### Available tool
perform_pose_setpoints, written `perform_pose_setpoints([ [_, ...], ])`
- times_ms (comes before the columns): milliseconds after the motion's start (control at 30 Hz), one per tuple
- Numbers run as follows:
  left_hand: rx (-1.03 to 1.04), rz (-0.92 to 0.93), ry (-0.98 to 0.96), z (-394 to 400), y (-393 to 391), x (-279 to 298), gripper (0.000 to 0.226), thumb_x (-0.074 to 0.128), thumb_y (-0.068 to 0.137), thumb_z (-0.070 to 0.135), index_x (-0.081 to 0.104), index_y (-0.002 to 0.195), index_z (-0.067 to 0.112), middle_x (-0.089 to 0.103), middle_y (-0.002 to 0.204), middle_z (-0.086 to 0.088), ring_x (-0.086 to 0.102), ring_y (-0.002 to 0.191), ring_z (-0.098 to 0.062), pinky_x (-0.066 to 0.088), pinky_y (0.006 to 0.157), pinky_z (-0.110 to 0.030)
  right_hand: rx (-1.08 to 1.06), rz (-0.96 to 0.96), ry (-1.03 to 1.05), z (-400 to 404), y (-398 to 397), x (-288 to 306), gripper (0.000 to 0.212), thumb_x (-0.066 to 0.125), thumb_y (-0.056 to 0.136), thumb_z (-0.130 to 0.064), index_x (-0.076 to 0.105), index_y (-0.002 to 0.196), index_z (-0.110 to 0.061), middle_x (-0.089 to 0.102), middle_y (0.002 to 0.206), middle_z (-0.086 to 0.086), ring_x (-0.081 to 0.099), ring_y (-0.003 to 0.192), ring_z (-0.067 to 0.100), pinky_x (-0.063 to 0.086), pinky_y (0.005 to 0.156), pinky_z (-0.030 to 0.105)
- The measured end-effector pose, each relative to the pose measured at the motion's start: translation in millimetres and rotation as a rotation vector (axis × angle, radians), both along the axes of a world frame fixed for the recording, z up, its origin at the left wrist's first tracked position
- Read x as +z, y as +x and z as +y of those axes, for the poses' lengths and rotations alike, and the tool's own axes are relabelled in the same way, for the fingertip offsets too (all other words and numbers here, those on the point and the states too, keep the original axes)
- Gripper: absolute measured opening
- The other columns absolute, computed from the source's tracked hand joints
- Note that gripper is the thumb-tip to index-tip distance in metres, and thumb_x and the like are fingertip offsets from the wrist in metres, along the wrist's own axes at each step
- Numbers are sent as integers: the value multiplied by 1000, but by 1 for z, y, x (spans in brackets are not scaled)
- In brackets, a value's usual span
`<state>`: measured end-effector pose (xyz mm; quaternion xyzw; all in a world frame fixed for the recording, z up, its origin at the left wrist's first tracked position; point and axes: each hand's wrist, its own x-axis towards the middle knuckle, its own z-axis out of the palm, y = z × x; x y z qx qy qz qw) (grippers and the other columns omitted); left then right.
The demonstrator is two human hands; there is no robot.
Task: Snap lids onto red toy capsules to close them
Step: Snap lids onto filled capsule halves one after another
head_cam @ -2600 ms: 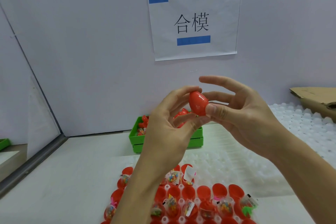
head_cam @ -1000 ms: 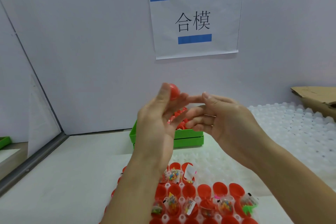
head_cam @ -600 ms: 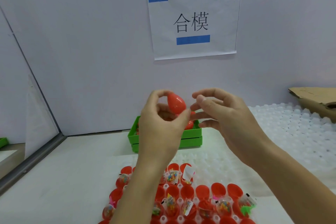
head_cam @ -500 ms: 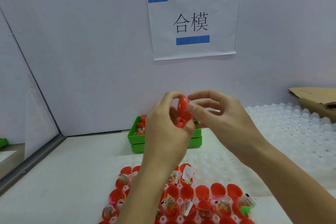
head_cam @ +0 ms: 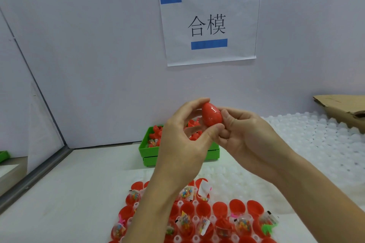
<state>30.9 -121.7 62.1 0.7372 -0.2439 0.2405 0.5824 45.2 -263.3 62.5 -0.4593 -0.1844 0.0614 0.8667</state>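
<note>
Centre of frame: a glossy red egg-shaped capsule (head_cam: pixel 211 115), smooth hard plastic, pointed end up and tilted slightly left, was held in the air between both hands. The left hand (head_cam: pixel 180 144) curled round it, fingertips over the top and thumb pressed under the lower end. The right hand (head_cam: pixel 246 134) gripped it from the right, thumb against the side, other fingers tucked behind. A seam between lid and base could not be made out, so whether it was fully snapped shut was unclear. Behind the hands sat a green plastic bin (head_cam: pixel 150 153), square-walled, with loose red pieces heaped inside. Lower centre: open red capsule halves (head_cam: pixel 237 206), round cups standing in rows, several holding small toys in clear crinkled wrappers. They stood in a white tray (head_cam: pixel 316 144) of translucent moulded dimples that ran up the right side. Upper centre, a white paper sign (head_cam: pixel 209 23) with black characters and blue tape. Right edge, a torn brown cardboard (head_cam: pixel 343 108) flap.
</note>
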Motion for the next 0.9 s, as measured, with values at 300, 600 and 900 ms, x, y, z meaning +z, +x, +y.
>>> perform_pose_setpoints([
  [300, 324, -222, 219, -1, 2, -4, 42, 79, 80, 6, 65, 115, 24, 67, 104, 13, 65, 98, -6, 55, 88, -22, -460, -232, -416, 7, 0, -4, 16, 57, 97, -8, 72, 98, -12, 77, 92, 8, 74, 89, 26, 59, 87, 44],
  [600, 211, -114, 208, -1, 4, -5, 58, 77, 84, 15, 54, 136, 30, 60, 117, 14, 60, 107, -4, 50, 91, -13, -281, -186, -223, 3, 3, -6, 34, 66, 77, -26, 72, 100, -2, 76, 91, 16, 73, 81, 25, 60, 79, 36],
  [900, 89, 23, 70, 2, 4, -4, 37, 81, 80, 22, 64, 112, 32, 70, 103, 19, 65, 104, 2, 52, 89, -13, -48, -44, -131, -3, 6, -6, 32, 63, 80, -24, 72, 93, 3, 72, 82, 15, 71, 76, 22, 59, 70, 26],
])
